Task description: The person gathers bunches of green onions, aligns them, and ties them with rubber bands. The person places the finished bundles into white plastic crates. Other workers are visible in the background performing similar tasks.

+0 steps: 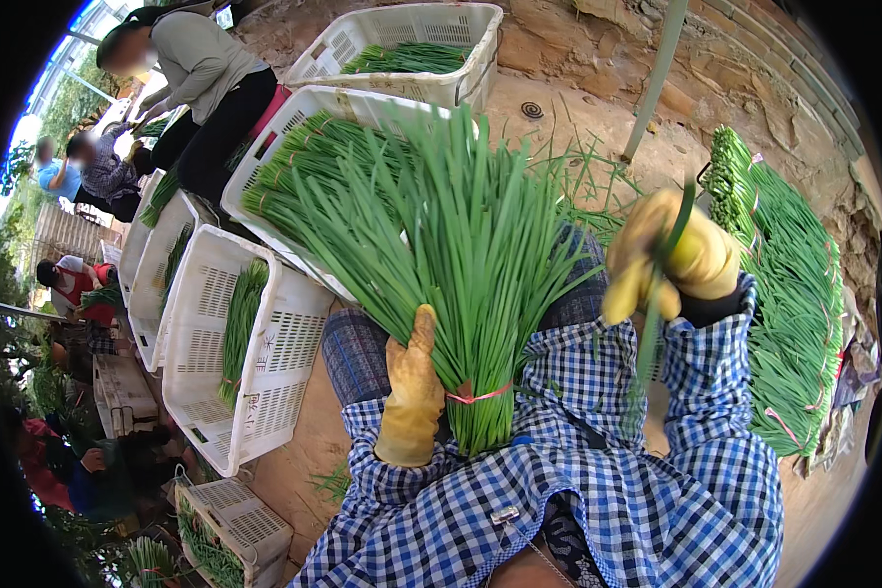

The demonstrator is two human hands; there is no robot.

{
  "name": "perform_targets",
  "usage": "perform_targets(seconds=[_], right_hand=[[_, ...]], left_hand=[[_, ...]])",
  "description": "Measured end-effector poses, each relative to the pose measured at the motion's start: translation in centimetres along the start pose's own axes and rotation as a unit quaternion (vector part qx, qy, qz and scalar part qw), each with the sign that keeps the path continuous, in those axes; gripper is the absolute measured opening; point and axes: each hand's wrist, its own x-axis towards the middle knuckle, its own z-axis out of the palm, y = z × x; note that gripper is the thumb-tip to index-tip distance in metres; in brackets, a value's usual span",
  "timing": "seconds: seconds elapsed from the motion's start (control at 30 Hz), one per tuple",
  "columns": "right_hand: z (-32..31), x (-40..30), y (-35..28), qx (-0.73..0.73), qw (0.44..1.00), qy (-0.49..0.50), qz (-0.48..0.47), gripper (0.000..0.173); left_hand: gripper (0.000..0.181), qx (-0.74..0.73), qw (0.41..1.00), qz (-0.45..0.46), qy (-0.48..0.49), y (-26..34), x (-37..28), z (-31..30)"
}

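A large bunch of garlic chives (pixel 478 316) stands upright against my lap, its leaves fanned out above a pink tie (pixel 479 394). My left hand (pixel 414 389), in a stained yellow glove, grips the bunch's left side; the thumb points up along the leaves and the other fingers are hidden behind. To the right of the bunch, my right hand (pixel 694 250) is raised in a matching glove and blurred by motion. Its fingers are closed on a few loose chive leaves (pixel 650 338) that hang below it, also blurred.
Tied chive bundles are stacked in a tall pile (pixel 786 294) at my right. Ahead, a white plastic crate (pixel 323 99) holds more bundles, with another crate (pixel 478 81) behind. Further crates (pixel 283 367) line the left. A metal pole (pixel 654 81) rises ahead. A person (pixel 206 66) bends nearby.
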Motion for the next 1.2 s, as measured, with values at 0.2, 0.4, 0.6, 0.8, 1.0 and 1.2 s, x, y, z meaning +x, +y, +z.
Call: perform_targets(seconds=[0.2,0.4,0.6,0.8,1.0,1.2], right_hand=[[4.6,3.8,-0.2,-0.193,0.934,0.182,0.241,0.029],[4.7,6.5,3.2,-0.529,0.835,0.116,0.096,0.041],[3.7,7.5,3.6,-0.501,0.860,0.066,0.072,0.034],[2.3,7.5,4.3,-0.443,0.889,0.041,0.113,0.025],[3.1,7.7,4.1,-0.575,0.811,0.051,0.098,0.021],[0.1,5.3,3.1,-0.211,0.898,0.353,0.158,0.032]], left_hand=[[0.051,0.074,0.997,0.018,-0.011,0.2,0.2,-2.3],[0.039,0.581,0.728,0.350,-0.095,-0.5,0.3,-4.9],[0.044,0.578,0.728,0.348,-0.123,-0.1,0.3,-4.8],[0.046,0.584,0.712,0.373,-0.117,-0.2,0.1,-4.5],[0.047,0.573,0.729,0.350,-0.135,0.3,0.0,-4.0],[0.042,0.210,0.965,0.136,-0.078,0.7,-1.0,-2.5]])
